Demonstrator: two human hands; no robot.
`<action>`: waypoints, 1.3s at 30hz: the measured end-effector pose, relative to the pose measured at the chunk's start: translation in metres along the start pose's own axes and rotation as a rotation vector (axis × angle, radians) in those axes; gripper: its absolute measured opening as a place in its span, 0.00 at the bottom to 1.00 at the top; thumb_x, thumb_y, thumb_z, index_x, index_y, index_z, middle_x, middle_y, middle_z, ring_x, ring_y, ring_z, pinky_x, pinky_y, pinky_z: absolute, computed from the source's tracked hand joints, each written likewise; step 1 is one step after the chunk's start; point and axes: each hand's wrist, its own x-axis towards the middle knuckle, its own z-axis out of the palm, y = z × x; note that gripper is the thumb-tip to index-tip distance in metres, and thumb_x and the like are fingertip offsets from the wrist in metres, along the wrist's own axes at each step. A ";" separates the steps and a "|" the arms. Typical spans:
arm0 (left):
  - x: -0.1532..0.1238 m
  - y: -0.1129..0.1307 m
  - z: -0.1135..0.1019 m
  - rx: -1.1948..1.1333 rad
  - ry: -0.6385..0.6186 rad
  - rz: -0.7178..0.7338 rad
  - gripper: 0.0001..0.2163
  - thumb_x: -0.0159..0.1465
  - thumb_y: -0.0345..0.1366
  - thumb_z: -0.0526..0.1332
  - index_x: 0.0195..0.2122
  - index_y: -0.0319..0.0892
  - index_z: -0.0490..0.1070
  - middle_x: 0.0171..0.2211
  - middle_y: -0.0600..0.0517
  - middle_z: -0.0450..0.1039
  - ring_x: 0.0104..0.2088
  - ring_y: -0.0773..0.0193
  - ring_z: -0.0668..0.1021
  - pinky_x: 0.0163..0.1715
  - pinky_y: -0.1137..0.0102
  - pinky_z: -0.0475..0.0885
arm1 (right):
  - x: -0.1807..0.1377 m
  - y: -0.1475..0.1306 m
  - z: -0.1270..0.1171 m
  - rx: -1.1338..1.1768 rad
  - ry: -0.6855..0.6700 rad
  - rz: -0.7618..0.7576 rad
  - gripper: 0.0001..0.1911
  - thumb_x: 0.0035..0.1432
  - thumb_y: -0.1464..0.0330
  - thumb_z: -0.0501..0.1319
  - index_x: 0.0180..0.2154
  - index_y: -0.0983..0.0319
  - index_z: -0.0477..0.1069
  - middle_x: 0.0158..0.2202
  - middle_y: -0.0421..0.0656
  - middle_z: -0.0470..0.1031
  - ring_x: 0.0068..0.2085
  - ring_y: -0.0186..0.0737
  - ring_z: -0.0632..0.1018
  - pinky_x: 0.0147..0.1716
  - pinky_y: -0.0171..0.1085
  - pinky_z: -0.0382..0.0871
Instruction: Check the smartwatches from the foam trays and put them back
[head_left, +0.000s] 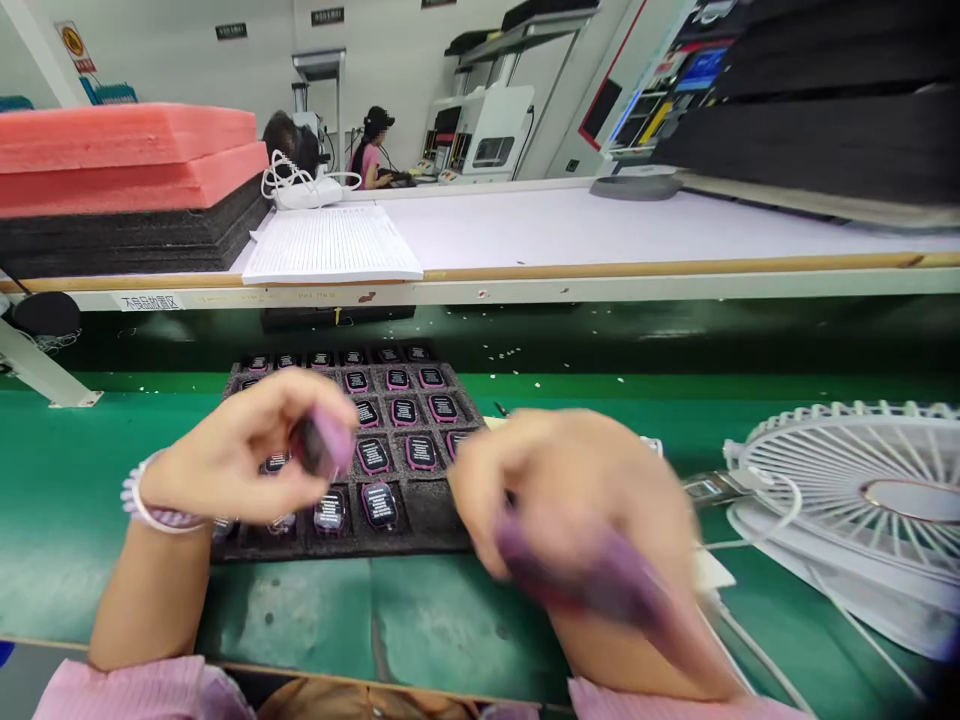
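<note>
The right hand [570, 500] is hovering low over the green belt [420, 610], badly blurred; its fingers are curling around something purple [592, 575], also smeared, so what it is cannot be told. The left hand [247, 445], a beaded band [150, 505] circling its wrist, is pinching a small pink-edged watch case [322, 445] between thumb and fingertips, holding it just above the foam tray [442, 505].

The tray is lying flat on the belt between and behind the hands. Its pockets are holding rows of matching cases [379, 503], dark faces up; the near right pocket is showing bare foam.

To the right, a white fan [847, 500] is lying on its back on the belt, with a thin white cable [757, 655] trailing toward the near edge.

Farther off, a raised shelf [600, 268] is running across the view. On it are sitting a lined sheet [330, 245], a stack of pink and black foam [127, 190] at the left, and more black foam [825, 130] at the right. Beyond, a person [371, 150] is sitting at a machine.
</note>
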 end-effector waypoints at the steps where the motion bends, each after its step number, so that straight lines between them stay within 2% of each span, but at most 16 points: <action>1: 0.008 -0.002 0.004 0.008 0.043 0.010 0.18 0.59 0.36 0.75 0.48 0.45 0.75 0.36 0.49 0.78 0.34 0.64 0.80 0.31 0.72 0.78 | 0.013 0.000 0.000 0.098 -0.032 0.004 0.32 0.48 0.46 0.79 0.48 0.57 0.80 0.33 0.43 0.79 0.25 0.35 0.76 0.25 0.35 0.75; 3: 0.023 -0.010 0.013 0.007 0.191 0.019 0.20 0.58 0.29 0.72 0.51 0.44 0.71 0.40 0.51 0.76 0.37 0.68 0.79 0.37 0.76 0.78 | 0.035 0.004 0.001 0.249 0.048 0.054 0.28 0.55 0.57 0.78 0.55 0.56 0.76 0.40 0.44 0.81 0.28 0.34 0.78 0.28 0.34 0.77; 5: 0.031 -0.019 0.020 -0.023 0.283 0.007 0.22 0.58 0.28 0.71 0.52 0.43 0.69 0.42 0.51 0.76 0.41 0.69 0.79 0.41 0.77 0.78 | 0.050 0.010 0.002 0.313 0.174 0.113 0.28 0.58 0.63 0.76 0.58 0.56 0.73 0.45 0.44 0.81 0.33 0.35 0.80 0.33 0.35 0.79; 8: 0.034 -0.028 0.024 -0.083 0.298 -0.028 0.25 0.57 0.29 0.71 0.55 0.43 0.67 0.45 0.50 0.75 0.42 0.68 0.80 0.40 0.76 0.79 | 0.056 0.018 0.003 0.331 0.245 0.152 0.30 0.58 0.69 0.75 0.59 0.56 0.70 0.48 0.44 0.81 0.37 0.36 0.82 0.38 0.36 0.80; 10: 0.033 -0.029 0.023 -0.104 0.301 -0.035 0.25 0.58 0.30 0.70 0.56 0.43 0.67 0.44 0.51 0.75 0.39 0.69 0.80 0.37 0.77 0.79 | 0.055 0.021 0.003 0.298 0.279 0.150 0.30 0.57 0.70 0.73 0.59 0.57 0.68 0.49 0.44 0.80 0.36 0.36 0.82 0.38 0.36 0.79; 13: 0.034 -0.027 0.023 -0.113 0.298 -0.031 0.22 0.59 0.30 0.69 0.54 0.42 0.69 0.43 0.52 0.75 0.32 0.72 0.78 0.33 0.77 0.80 | 0.055 0.022 0.005 0.233 0.310 0.127 0.27 0.57 0.72 0.72 0.57 0.57 0.69 0.46 0.43 0.80 0.33 0.34 0.79 0.34 0.35 0.76; 16: 0.035 -0.026 0.026 -0.121 0.273 -0.042 0.22 0.60 0.30 0.69 0.55 0.42 0.69 0.43 0.51 0.77 0.29 0.73 0.79 0.33 0.75 0.81 | 0.056 0.021 0.007 0.207 0.311 0.107 0.26 0.55 0.74 0.71 0.53 0.58 0.69 0.40 0.39 0.78 0.31 0.32 0.78 0.32 0.33 0.74; 22: 0.031 -0.026 0.031 -0.173 0.245 -0.084 0.26 0.63 0.31 0.66 0.63 0.41 0.68 0.50 0.47 0.79 0.33 0.67 0.85 0.39 0.71 0.85 | 0.058 0.021 0.010 0.183 0.367 0.092 0.25 0.51 0.72 0.72 0.50 0.58 0.70 0.36 0.36 0.75 0.29 0.30 0.75 0.30 0.33 0.72; 29: 0.029 -0.026 0.033 -0.204 0.241 -0.109 0.22 0.67 0.39 0.67 0.62 0.41 0.72 0.46 0.48 0.81 0.33 0.65 0.86 0.37 0.72 0.86 | 0.060 0.023 0.010 0.130 0.411 0.062 0.23 0.53 0.64 0.76 0.47 0.59 0.70 0.35 0.36 0.72 0.26 0.28 0.70 0.24 0.31 0.67; 34: 0.030 -0.026 0.032 -0.201 0.244 -0.135 0.24 0.66 0.39 0.67 0.63 0.43 0.72 0.49 0.47 0.81 0.34 0.64 0.86 0.38 0.70 0.86 | 0.060 0.022 0.011 0.121 0.414 0.056 0.23 0.51 0.67 0.74 0.47 0.58 0.70 0.34 0.36 0.72 0.27 0.30 0.70 0.26 0.32 0.68; 39: 0.030 -0.026 0.031 -0.201 0.245 -0.139 0.25 0.65 0.35 0.65 0.64 0.42 0.71 0.50 0.47 0.80 0.34 0.63 0.86 0.39 0.68 0.86 | 0.061 0.022 0.012 0.130 0.414 0.048 0.22 0.50 0.70 0.71 0.47 0.58 0.70 0.36 0.36 0.73 0.27 0.29 0.70 0.26 0.32 0.69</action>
